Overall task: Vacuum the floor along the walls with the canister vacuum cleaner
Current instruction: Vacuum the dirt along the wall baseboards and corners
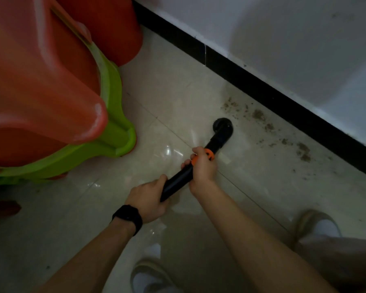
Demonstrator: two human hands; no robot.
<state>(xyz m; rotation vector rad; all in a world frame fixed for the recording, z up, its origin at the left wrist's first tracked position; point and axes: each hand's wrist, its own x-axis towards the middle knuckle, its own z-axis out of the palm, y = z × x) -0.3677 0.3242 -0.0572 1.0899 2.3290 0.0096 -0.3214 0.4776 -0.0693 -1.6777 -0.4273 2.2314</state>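
Vacuum wand (179, 181) rear hidden inside left hand (148, 200).

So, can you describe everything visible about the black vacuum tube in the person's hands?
The vacuum tube is a smooth black pipe, plastic by its look, slanting from the person towards the wall. An orange collar joins it to a bent black nozzle whose round end seems to meet the pale tiled floor, just short of the dirt specks beside the black baseboard. The left hand grips its near end; the right hand grips it at the collar. No hose or canister shows.
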